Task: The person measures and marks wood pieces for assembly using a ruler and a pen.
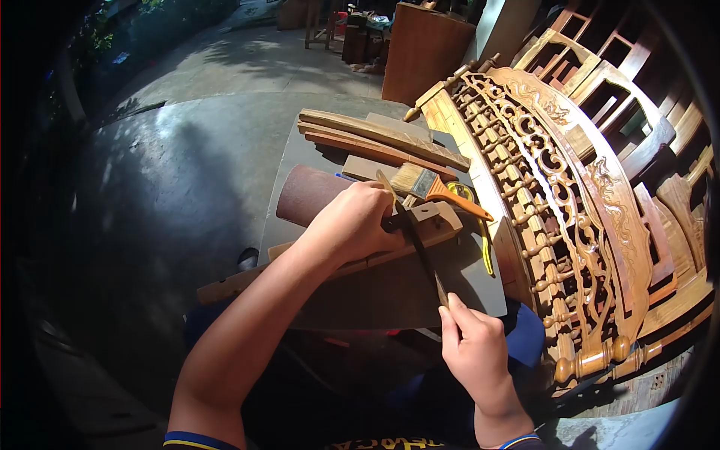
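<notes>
My left hand (364,217) is closed around a wooden piece (426,211) with a small hole, whose end shows beyond the fingers. Most of the grip is hidden by the back of the hand. A long wooden bar (232,285) runs beneath it, across the board. With thumb and fingers, my right hand (474,341) pinches the near end of a narrow, tapering file (427,259). This file slants up past the left fingers, crossing the wood. A paintbrush (442,193) with an orange handle lies just beyond. Left of my left hand is a brown sandpaper roll (304,196).
Long wooden strips (382,139) lie at the far side of the grey board (480,289). Yellow-handled pliers (485,244) rest near its right edge. Carved, varnished furniture panels (581,195) stand close on the right. A brown wooden panel (424,52) stands behind.
</notes>
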Tool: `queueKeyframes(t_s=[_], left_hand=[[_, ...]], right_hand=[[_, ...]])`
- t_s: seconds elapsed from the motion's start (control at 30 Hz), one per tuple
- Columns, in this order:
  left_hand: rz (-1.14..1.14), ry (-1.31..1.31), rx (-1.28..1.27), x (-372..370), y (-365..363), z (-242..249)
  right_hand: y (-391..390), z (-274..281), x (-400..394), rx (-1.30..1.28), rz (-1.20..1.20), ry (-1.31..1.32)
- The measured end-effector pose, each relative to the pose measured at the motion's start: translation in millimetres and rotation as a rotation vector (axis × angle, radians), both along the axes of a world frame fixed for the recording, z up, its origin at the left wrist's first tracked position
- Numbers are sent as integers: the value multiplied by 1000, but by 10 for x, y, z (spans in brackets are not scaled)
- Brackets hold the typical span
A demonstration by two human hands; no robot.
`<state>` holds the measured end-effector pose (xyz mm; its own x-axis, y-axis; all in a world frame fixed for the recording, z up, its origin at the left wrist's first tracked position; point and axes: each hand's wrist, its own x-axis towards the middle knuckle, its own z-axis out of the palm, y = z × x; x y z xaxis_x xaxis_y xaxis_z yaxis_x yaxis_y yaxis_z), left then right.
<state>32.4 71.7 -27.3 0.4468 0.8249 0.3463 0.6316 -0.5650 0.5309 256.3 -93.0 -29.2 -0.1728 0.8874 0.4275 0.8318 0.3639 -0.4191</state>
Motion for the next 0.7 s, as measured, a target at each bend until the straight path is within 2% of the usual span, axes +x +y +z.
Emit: queueKeyframes(t_s=[0.1, 0.23, 0.4, 0.57, 0.63, 0.7], left_hand=[[-10, -6, -19, 7, 10, 18], [-3, 4, -21, -6, -4, 44], [-16, -34, 40, -40, 23, -54], [-10, 0, -35, 1, 36, 7], [-17, -15, -7, 1, 22, 30], [-8, -24, -3, -30, 7, 5]], right_hand=[[-26, 60, 55, -69, -39, 23], [477, 6, -53, -48, 13, 11], [-90, -15, 32, -20, -24, 23], [478, 36, -52, -24, 59, 13], [502, 81, -13, -46, 79, 75], [147, 171, 85, -102, 36, 48]])
